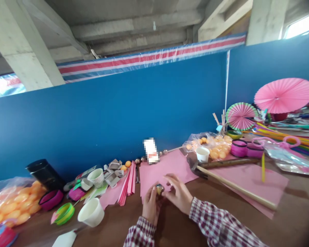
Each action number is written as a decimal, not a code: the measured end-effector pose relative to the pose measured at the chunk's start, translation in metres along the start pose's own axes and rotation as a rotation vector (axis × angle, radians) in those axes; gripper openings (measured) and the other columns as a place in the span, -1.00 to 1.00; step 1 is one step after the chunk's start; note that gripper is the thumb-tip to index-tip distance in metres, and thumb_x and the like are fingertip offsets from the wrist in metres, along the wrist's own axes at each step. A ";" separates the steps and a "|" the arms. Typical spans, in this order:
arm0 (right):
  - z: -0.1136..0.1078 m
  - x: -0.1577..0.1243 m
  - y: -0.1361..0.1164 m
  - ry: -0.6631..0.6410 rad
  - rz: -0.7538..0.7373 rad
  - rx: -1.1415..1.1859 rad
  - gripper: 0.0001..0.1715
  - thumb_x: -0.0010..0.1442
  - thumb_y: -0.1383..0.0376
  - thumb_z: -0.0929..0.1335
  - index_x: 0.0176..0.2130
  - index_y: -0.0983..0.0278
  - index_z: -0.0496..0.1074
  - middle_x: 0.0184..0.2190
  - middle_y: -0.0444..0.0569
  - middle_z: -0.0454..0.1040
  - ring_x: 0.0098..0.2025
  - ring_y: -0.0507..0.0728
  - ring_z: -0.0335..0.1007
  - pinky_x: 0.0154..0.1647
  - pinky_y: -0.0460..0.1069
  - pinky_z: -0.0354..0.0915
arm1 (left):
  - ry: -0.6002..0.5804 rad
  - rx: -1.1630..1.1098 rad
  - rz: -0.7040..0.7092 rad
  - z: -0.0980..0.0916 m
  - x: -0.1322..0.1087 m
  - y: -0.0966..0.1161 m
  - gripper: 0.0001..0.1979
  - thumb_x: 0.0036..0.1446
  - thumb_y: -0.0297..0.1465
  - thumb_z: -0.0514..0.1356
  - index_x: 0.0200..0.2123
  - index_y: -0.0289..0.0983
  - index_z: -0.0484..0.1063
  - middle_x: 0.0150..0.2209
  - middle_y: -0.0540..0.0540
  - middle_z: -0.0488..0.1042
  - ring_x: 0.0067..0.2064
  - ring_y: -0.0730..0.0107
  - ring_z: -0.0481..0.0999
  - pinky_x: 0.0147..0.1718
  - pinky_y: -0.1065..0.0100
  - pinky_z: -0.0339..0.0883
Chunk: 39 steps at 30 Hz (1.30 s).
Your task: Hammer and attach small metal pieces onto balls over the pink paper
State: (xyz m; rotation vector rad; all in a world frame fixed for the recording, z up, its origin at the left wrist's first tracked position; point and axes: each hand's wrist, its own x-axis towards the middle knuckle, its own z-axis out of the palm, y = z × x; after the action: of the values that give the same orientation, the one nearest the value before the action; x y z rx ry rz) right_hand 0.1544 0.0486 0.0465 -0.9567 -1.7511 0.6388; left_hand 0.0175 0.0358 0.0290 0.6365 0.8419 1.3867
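Observation:
A small shiny metal ball (159, 189) sits between the thumb and fingers of my left hand (149, 205), which is closed on it. My right hand (180, 193) is just to its right, with the fingers apart and the thumb close to the ball; whether it touches cannot be made out. Beneath and beyond both hands lies a pink paper sheet (167, 168) on the brown table (175, 223). Several similar metal balls (137, 161) line the sheet's far edge, near a blurred-out white object (151, 151).
Right of my hands, a hammer (237, 187) lies over more pink paper. Behind it are a white cup (202, 154) and a bag of orange balls (218, 147). Leftward stand paper cups (91, 212), folded pink strips (128, 183) and another ball bag (15, 202). A blue partition (118, 116) rises behind.

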 end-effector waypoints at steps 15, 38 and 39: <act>-0.049 -0.082 -0.005 -0.182 -0.025 -0.487 -0.81 0.12 0.28 0.18 -0.39 0.19 0.35 -0.45 -0.10 0.37 -0.39 0.04 0.28 -0.35 -0.08 0.18 | 0.002 0.070 0.012 0.000 -0.002 0.002 -0.65 -0.11 -0.21 0.17 -0.33 -0.37 0.37 -0.51 -0.12 0.47 -0.61 0.56 0.38 -0.67 0.55 0.22; -0.110 -0.063 -0.015 0.114 0.068 -0.359 -0.77 0.07 0.23 0.22 -0.39 0.24 0.42 -0.43 -0.08 0.45 -0.37 0.05 0.34 -0.29 -0.05 0.24 | 0.019 0.068 -0.019 -0.005 -0.002 0.000 -0.75 -0.14 -0.28 0.21 -0.42 -0.33 0.33 -0.57 -0.04 0.45 -0.56 0.47 0.45 -0.61 0.51 0.30; -0.131 -0.058 -0.016 0.227 0.117 -0.350 -0.75 0.06 0.20 0.22 -0.37 0.26 0.42 -0.42 -0.06 0.45 -0.37 0.07 0.34 -0.32 -0.05 0.25 | 0.014 0.070 -0.015 -0.004 -0.003 0.000 -0.75 -0.14 -0.28 0.21 -0.41 -0.33 0.32 -0.57 -0.04 0.45 -0.56 0.48 0.45 -0.61 0.51 0.30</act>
State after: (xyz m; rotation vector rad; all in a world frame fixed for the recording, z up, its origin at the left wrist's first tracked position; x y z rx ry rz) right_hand 0.2825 -0.0104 0.0764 -1.3264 -1.6398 0.2838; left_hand 0.0142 0.0326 0.0270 0.6733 0.9080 1.3546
